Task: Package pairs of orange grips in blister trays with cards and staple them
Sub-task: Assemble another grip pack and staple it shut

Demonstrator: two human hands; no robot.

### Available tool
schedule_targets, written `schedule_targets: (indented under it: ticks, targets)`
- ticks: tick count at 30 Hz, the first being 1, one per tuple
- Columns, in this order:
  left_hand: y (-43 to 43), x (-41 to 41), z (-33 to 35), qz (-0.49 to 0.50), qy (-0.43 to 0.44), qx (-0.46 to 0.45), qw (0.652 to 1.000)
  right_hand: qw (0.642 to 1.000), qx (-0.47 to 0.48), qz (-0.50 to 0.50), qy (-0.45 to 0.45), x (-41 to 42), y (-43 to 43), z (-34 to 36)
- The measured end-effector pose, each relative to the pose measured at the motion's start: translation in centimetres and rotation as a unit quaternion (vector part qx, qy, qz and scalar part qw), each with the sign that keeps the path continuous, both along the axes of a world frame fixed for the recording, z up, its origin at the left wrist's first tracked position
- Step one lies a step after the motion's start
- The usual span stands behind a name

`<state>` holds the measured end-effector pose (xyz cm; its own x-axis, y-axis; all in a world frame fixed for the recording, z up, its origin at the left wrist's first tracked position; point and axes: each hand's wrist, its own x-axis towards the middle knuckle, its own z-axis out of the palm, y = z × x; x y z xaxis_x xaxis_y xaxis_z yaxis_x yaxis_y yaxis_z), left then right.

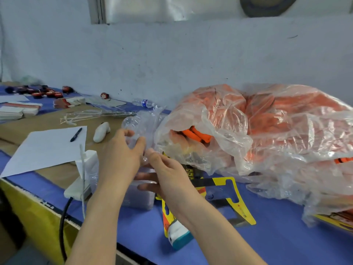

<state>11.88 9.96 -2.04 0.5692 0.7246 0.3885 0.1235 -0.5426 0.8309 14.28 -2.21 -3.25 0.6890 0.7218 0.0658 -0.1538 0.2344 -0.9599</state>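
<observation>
Two hands on one clear blister tray, centre of frame.
Left hand [118,157] and right hand [168,173] both grip the blister tray [133,123]. At right, one clear bag [267,121] of orange grips [196,135], too many to count, overhangs two yellow cards [235,190]. At left, one pen [76,134] lies on one paper sheet [44,150].

A small packing workshop, by the look of it; a long worktop [286,245] under blue cloth and cardboard stands against a bare, scuffed white wall [172,54]; a bulk plastic bag [277,131] of orange grips [196,135] lies on it, beside yellow printed cards [240,203] and a stapler [178,236]; card stacks [19,111] sit further left.
</observation>
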Motion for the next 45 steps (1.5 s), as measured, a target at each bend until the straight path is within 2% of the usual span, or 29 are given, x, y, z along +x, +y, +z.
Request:
schedule_targets:
  ticks: [11,22,26,29,33,37,40,45]
  targets:
    - [1.8,-0.7,-0.6,-0.032,-0.047,-0.040,0.998,0.967,0.120,0.042,0.222,-0.8,3.2,-1.5]
    - [1.8,-0.3,-1.0,-0.039,-0.038,-0.060,0.997,0.915,0.208,0.045,0.342,-2.2,4.3,-2.7]
    - [1.8,-0.4,-1.0,-0.036,-0.024,-0.054,0.998,0.916,0.206,0.047,0.341,-2.2,4.1,-3.0]
    - [1.7,-0.6,-1.0,-0.041,-0.016,-0.043,0.998,0.930,0.178,0.036,0.319,-1.8,3.8,-2.9]
    - [1.6,-0.9,-0.8,-0.031,0.005,-0.023,0.999,0.975,0.077,-0.012,0.210,-0.7,3.0,-2.3]
    - [0.9,-1.0,-0.6,0.013,0.059,0.075,0.995,0.994,-0.001,-0.026,0.108,0.4,2.3,-1.3]
    - [0.5,-1.2,-0.4,0.019,0.066,0.108,0.992,0.993,-0.030,-0.003,0.115,0.6,1.9,-0.8]
    - [0.6,-1.1,-0.2,-0.007,0.066,0.083,0.994,0.986,-0.043,0.001,0.161,0.4,1.5,-0.9]
